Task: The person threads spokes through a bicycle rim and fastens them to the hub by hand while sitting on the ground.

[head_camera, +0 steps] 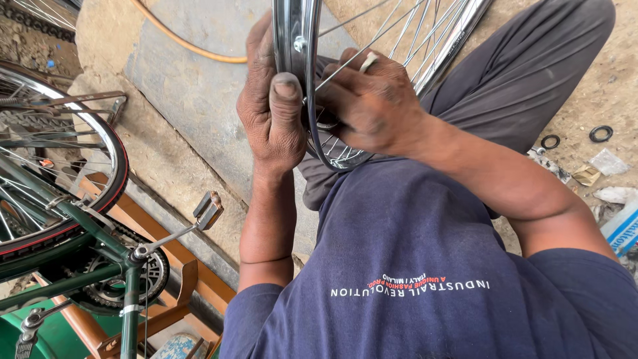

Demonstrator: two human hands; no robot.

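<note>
A shiny chrome bicycle wheel rim [292, 26] with thin steel spokes [372, 43] stands upright in front of me, resting against my lap. My left hand [272, 106] is wrapped around the rim, thumb pressed flat on its outer face. My right hand [375, 103] reaches in among the spokes close to the rim's inner side, fingers pinched together; what they pinch is hidden. My dark grey trousers [531, 66] and navy shirt [412, 266] fill the lower right.
A green bicycle [73, 226] with its tyre, chainring and pedal [209, 210] stands at the left on a wooden stand. An orange hose [179, 41] crosses the concrete slab. Two black rubber rings [601, 133] and paper scraps lie on the dirt at right.
</note>
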